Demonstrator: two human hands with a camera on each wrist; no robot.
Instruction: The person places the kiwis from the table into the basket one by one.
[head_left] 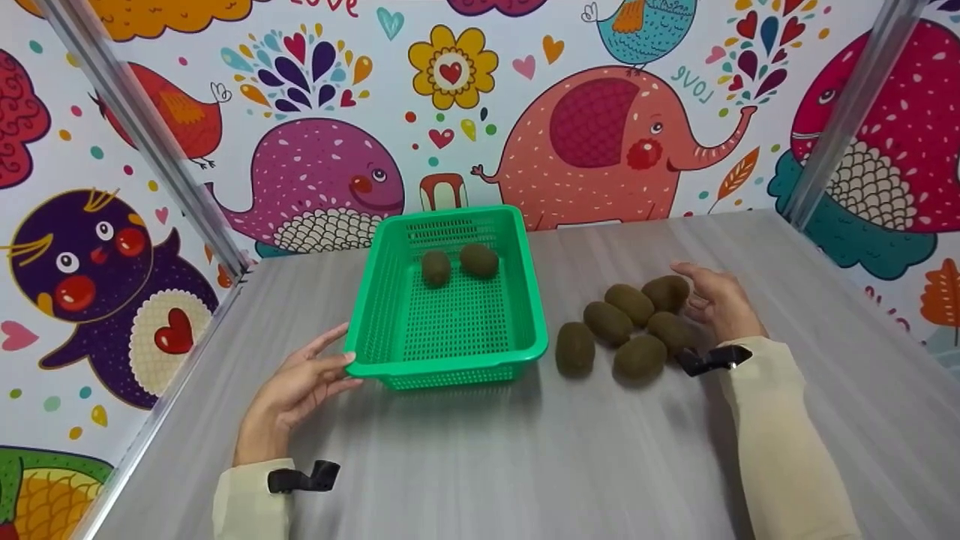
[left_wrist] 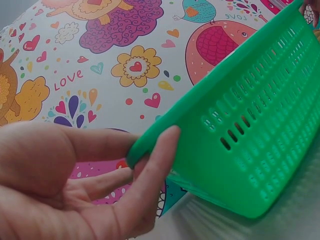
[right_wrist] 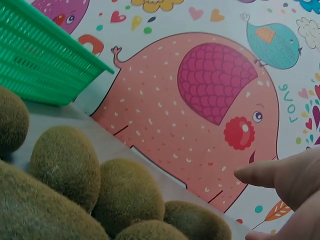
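Note:
A green plastic basket [head_left: 450, 369] with slotted sides stands on the table, two brown kiwis [head_left: 479, 261] lying at its far end. At its near left corner, my left hand [head_left: 296, 390] pinches the rim; in the left wrist view a finger and thumb [left_wrist: 167, 145] lie on either side of the edge. Several more kiwis [head_left: 639, 358] sit in a loose cluster right of the basket. Beside the cluster's right side is my right hand [head_left: 721, 300], its fingers extended loosely near the farthest kiwi [head_left: 666, 292] and holding nothing. The right wrist view shows its fingers partly.
The grey wood-grain table [head_left: 450, 465] ends at a wall [head_left: 465, 150] printed with cartoon animals. Metal posts [head_left: 150, 142] rise at the table's back left and back right corners. Each sleeve carries a black wrist mount [head_left: 304, 478].

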